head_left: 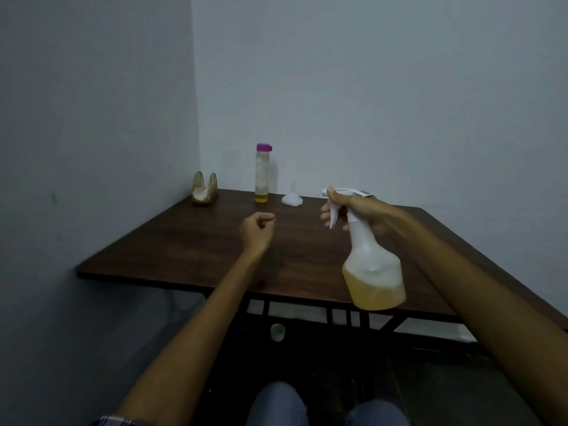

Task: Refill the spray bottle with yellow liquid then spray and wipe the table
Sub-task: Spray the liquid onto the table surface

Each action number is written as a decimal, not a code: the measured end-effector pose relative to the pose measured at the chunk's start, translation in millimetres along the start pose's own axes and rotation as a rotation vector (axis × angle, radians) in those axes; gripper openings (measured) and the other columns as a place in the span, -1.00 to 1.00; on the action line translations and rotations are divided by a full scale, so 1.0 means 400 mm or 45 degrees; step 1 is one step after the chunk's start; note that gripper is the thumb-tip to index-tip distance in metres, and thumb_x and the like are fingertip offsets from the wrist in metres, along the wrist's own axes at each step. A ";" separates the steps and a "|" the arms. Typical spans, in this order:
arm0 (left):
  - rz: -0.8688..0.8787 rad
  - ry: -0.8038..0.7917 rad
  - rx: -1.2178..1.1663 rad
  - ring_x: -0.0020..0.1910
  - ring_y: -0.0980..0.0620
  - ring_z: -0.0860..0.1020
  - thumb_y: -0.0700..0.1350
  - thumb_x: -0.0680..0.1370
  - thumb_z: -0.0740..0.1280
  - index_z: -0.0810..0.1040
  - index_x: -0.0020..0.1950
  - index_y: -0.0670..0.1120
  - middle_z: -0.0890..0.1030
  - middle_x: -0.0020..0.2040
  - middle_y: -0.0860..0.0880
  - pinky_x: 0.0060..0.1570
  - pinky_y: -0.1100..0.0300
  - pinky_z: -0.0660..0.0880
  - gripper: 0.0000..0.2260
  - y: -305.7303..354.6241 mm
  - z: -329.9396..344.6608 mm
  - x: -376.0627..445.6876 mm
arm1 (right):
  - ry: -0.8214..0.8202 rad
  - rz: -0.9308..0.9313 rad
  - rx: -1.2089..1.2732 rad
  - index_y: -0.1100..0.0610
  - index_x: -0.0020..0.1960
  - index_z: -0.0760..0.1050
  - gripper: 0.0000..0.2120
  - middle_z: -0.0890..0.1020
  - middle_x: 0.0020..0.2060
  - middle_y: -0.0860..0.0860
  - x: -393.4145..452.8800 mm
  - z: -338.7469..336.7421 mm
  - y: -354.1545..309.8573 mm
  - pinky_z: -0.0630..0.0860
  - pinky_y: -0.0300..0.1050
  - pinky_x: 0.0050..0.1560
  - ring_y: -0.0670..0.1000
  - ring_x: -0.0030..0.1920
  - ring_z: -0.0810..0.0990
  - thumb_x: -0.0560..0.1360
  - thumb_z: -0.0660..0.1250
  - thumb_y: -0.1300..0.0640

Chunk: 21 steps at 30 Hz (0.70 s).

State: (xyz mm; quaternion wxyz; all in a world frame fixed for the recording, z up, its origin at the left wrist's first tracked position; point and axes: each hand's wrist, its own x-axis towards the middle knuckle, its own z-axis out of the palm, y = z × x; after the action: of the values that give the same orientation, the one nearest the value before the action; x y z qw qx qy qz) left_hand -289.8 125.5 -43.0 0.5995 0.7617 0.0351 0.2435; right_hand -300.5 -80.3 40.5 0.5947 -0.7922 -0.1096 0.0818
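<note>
My right hand (356,210) grips the neck and trigger head of a white spray bottle (373,265), held in the air above the dark wooden table (184,241). Yellow liquid fills about the bottom third of the bottle. My left hand (256,230) hovers over the middle of the table with its fingers curled, holding nothing. At the back stands a tall clear bottle (262,175) with a purple cap and a little yellow liquid at the bottom. A white funnel (292,196) lies next to it, mouth down.
A gold napkin holder (204,190) with white napkins sits in the back left corner. Walls close off the table's left and far sides. A small pale cup-like object (277,332) lies on the floor under the table. My knees show at the bottom.
</note>
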 end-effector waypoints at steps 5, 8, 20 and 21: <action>-0.064 0.322 0.033 0.05 -0.02 0.58 -0.34 0.52 0.24 0.60 0.09 -0.21 0.64 0.07 -0.13 -0.04 0.29 0.43 -0.78 -0.028 -0.140 -0.033 | -0.017 0.052 -0.253 0.21 0.22 0.46 -0.36 0.62 -0.07 0.32 -0.054 0.080 0.008 0.52 -0.30 -0.46 -0.06 -0.35 0.69 0.54 0.02 -0.32; -0.090 0.381 0.027 0.05 -0.03 0.59 -0.34 0.52 0.24 0.60 0.09 -0.20 0.64 0.07 -0.13 -0.04 0.28 0.44 -0.79 -0.038 -0.194 -0.052 | 0.064 0.039 -0.294 0.26 0.21 0.47 -0.31 0.62 -0.14 0.34 -0.069 0.111 0.027 0.54 -0.24 -0.44 0.01 -0.34 0.68 0.53 0.02 -0.33; -0.033 0.409 0.005 0.02 -0.04 0.59 -0.32 0.52 0.26 0.60 0.09 -0.17 0.65 0.04 -0.12 -0.03 0.20 0.48 -0.79 -0.014 -0.277 -0.068 | -0.049 0.135 -0.132 0.20 0.07 0.49 -0.48 0.64 -0.26 0.24 -0.090 0.163 0.005 0.63 -0.06 -0.29 0.15 -0.25 0.69 0.48 0.24 -0.27; -0.034 0.407 0.004 0.02 -0.04 0.59 -0.32 0.52 0.25 0.60 0.09 -0.17 0.65 0.04 -0.12 -0.04 0.21 0.47 -0.79 -0.013 -0.276 -0.070 | -0.031 0.126 -0.097 0.21 0.08 0.49 -0.48 0.64 -0.28 0.23 -0.089 0.166 0.006 0.63 -0.07 -0.29 0.13 -0.27 0.68 0.49 0.25 -0.25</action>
State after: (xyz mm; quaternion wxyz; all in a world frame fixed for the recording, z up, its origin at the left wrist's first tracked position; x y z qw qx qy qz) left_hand -358.8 216.2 -39.3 0.5882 0.7136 0.1407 0.3536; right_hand -351.9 -29.4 19.6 0.5579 -0.8177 -0.0806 0.1166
